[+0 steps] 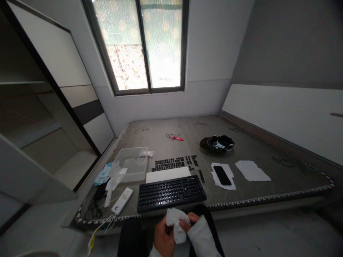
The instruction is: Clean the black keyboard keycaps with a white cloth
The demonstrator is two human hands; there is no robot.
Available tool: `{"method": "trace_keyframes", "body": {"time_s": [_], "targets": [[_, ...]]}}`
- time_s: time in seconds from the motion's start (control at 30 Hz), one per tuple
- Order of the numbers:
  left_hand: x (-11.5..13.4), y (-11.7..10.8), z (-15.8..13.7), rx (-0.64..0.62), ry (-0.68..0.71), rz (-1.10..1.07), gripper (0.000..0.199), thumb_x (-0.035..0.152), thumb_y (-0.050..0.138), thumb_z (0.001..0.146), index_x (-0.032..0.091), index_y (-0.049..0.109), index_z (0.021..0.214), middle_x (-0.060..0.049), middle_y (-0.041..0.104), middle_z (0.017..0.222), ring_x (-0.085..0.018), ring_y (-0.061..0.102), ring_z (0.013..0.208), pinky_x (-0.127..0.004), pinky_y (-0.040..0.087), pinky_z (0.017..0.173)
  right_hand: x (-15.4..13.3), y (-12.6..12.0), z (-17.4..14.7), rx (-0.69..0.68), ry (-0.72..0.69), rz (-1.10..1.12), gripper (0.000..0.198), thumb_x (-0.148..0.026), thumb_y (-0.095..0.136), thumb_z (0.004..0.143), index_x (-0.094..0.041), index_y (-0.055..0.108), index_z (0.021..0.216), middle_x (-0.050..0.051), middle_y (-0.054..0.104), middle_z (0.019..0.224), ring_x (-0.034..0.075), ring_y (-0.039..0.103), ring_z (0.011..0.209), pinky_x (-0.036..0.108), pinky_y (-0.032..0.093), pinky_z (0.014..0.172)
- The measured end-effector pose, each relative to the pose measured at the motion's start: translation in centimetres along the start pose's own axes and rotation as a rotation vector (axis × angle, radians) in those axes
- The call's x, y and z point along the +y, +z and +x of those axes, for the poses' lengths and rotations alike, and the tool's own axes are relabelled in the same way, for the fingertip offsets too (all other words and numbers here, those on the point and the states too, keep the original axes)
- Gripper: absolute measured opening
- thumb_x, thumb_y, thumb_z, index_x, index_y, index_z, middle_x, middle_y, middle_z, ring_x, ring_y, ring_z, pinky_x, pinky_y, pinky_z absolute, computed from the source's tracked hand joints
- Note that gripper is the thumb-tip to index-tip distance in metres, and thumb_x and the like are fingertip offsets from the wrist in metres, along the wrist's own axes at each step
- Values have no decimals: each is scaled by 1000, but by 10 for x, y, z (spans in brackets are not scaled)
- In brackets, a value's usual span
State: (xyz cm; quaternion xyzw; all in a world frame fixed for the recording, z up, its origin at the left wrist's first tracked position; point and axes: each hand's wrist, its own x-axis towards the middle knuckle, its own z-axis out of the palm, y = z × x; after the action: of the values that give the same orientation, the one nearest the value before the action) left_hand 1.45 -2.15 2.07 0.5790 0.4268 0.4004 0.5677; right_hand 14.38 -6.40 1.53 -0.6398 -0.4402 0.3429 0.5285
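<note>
Over my lap, my left hand (163, 237) and my right hand (192, 218) are closed on a crumpled white tissue (177, 221). The fingers of both pinch and bunch it between them; whether anything is wrapped inside is hidden. Just beyond my hands lies a black keyboard (171, 193) on the mattress near its front edge. Behind the keyboard is a white flat sheet or board (167, 174). Rows of loose black keycaps (169, 163) are laid out past that. A small dark slim tool (201, 176) rests to the right of the board.
Left of the keyboard stand a clear plastic box (134, 175), a white power strip (122, 201) with cables and a blue packet (103, 174). To the right are a phone (222, 175) on paper, another white sheet (252, 170) and a black cap (217, 144). A red tag (177, 138) lies farther back.
</note>
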Motion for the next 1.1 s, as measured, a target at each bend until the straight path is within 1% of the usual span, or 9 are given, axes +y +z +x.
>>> {"method": "trace_keyframes", "body": {"time_s": [0.1,0.23,0.33,0.43,0.5,0.67,0.77,0.93,1.1], "targets": [[3,0,0,4,-33,-23,50,55,71,61,13,72,89,-11,76,82,-26,69,76,-31,56,70,0,1,-1,35,-2,6,42,-56,62,73,-17,74,65,8,66,66,21,58,63,30,46,59],[5,3,-1,67,-65,5,52,57,69,62,12,73,89,-10,76,78,-27,70,75,-31,57,67,5,2,1,71,20,13,44,-59,62,71,-17,70,61,7,66,61,19,57,59,29,44,57],[4,7,-2,102,-54,16,52,58,68,63,13,74,88,-10,76,78,-26,70,75,-30,57,68,10,4,2,114,45,70,46,-61,63,67,-16,66,57,6,64,54,17,53,51,28,42,50],[3,8,-3,108,-37,45,54,59,66,63,13,73,92,-9,76,76,-25,69,72,-28,56,66,13,4,1,135,56,116,41,-55,69,64,-16,60,53,2,58,47,13,46,45,25,37,45],[2,7,-3,99,-38,81,55,58,67,62,13,73,93,-8,75,73,-24,68,69,-28,55,63,13,4,0,133,59,155,37,-50,71,65,-17,58,54,0,57,48,12,45,46,23,37,46],[-4,5,-2,70,-45,120,53,57,66,63,13,73,92,-7,72,69,-22,64,63,-27,53,63,10,5,-2,120,81,302,32,-47,74,64,-18,61,64,1,62,56,14,53,52,24,43,51],[-8,5,-1,64,-37,133,54,57,64,65,13,73,93,-6,70,67,-19,61,59,-26,52,61,11,7,-2,122,93,327,34,-49,74,63,-17,63,67,3,65,58,17,56,54,26,46,52],[-12,3,0,78,-25,175,51,57,64,65,13,74,87,-3,65,59,-17,55,55,-25,47,55,11,6,1,97,121,281,38,-53,74,60,-16,70,69,9,71,65,23,63,60,32,50,59],[-13,2,2,97,-10,166,49,58,64,64,14,75,82,-2,65,59,-15,51,53,-24,43,52,4,-1,3,59,80,164,41,-56,70,64,-16,76,72,13,73,73,27,66,70,37,51,67]]}}
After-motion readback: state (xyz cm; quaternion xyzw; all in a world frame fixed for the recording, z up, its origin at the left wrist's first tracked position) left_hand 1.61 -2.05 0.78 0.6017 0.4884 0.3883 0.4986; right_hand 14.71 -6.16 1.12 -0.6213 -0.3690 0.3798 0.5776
